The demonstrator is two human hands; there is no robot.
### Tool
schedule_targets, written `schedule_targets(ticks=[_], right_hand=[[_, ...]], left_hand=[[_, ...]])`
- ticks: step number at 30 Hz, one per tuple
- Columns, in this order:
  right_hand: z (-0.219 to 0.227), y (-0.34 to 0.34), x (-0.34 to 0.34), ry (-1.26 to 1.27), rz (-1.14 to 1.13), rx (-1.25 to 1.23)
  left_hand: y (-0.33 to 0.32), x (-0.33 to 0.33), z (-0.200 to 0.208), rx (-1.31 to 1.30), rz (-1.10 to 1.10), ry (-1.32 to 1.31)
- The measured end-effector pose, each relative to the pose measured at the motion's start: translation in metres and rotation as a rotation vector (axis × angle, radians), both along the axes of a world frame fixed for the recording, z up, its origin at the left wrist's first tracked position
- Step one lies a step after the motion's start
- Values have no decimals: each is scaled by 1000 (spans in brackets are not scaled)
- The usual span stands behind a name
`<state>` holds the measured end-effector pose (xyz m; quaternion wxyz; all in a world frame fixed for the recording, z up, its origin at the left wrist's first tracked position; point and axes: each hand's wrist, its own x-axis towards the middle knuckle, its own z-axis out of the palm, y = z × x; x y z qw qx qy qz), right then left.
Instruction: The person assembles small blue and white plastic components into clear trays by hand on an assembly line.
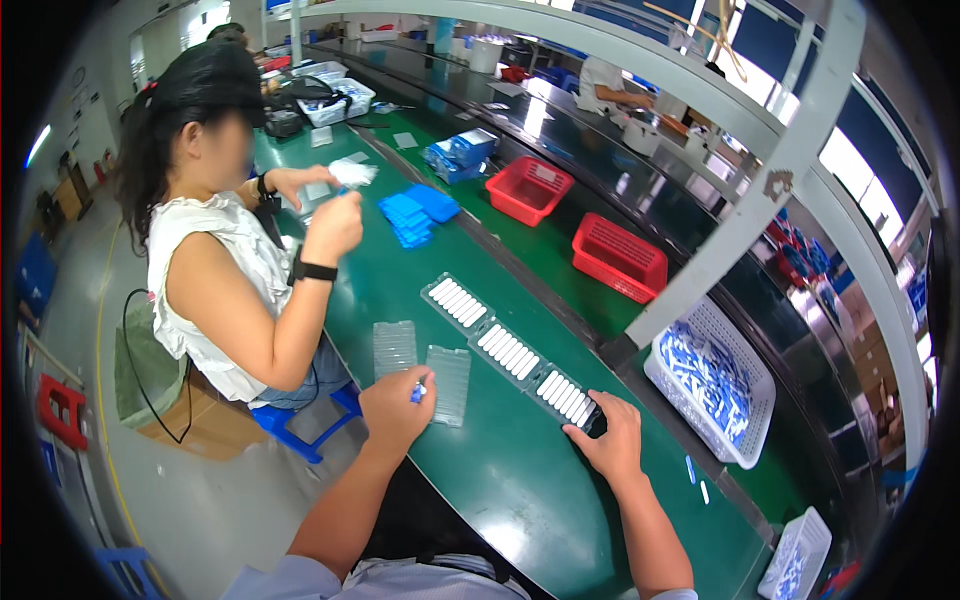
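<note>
Your green table (500,510) carries three trays of white pieces (508,352) stretching away from your right fingers (614,408), two clear trays (449,385) just beyond your left fingers (415,383), blue packets (408,217) farther past.

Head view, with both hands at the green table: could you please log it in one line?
left hand: holds small blue-and-white piece | right hand: touches nearest filled tray | nearby: clear tray

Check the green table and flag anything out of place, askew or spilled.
One slim blue piece and one slim white piece lie loose on the green table, past the right hand and outside the white basket. They look stray because similar pieces sit gathered in the basket or lined up in the filled trays.
</note>
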<state>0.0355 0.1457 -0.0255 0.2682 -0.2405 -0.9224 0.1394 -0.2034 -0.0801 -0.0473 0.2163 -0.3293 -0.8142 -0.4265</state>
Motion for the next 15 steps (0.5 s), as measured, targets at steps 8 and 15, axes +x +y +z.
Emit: schedule_targets(ticks=[8,15], right_hand=[[3,-7,-71,32,-2,164],[9,-104,-141,51,560,-39]], left_hand=[[5,4,-9,69,-43,-9],[-10,2,-5,298,-47,-75]])
